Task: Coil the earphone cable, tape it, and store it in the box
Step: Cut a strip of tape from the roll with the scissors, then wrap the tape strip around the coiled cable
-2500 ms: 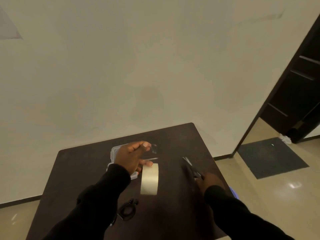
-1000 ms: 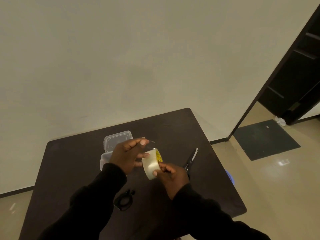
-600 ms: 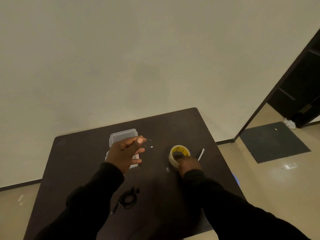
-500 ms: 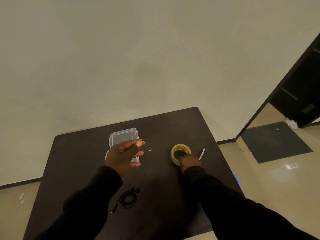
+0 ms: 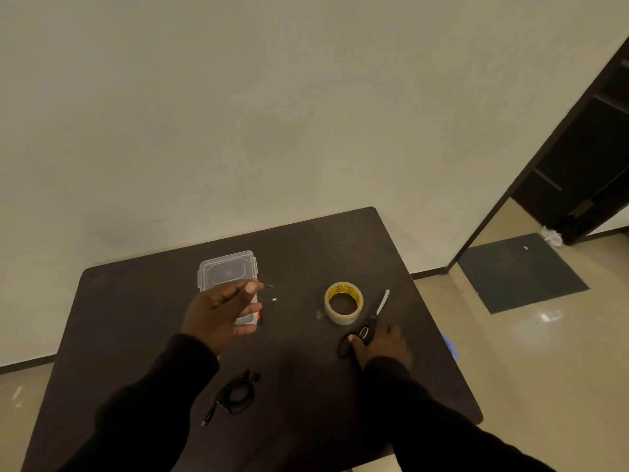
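While the left hand (image 5: 223, 310) hovers above the dark brown square table (image 5: 136, 318), its thumb and forefinger are pinched on a short strip of clear tape (image 5: 269, 292), which sticks out to the right of the fingertips and is hard to make out against the dark top. Behind and partly under that hand sits a small clear plastic box with a hinged lid (image 5: 227, 272); the lid stands open toward the wall, and the tray below it is mostly hidden by the hand, so its contents cannot be told, though a small red mark shows at its near right corner.

Right of the box, well apart from it, a roll of clear tape with a yellow core (image 5: 343, 303) lies flat on the table. Just beside the roll lie black-handled scissors with a pale blade (image 5: 372, 321), the blade pointing away toward the far right. The right hand (image 5: 383, 345) rests on the table at the handles, fingers curled around them; whether it actually grips them I cannot tell.

Near the front edge, between the two black sleeves, the black earphone cable (image 5: 236, 395) lies coiled in a small loop on the table, its plug end trailing toward the left, well apart from the box.
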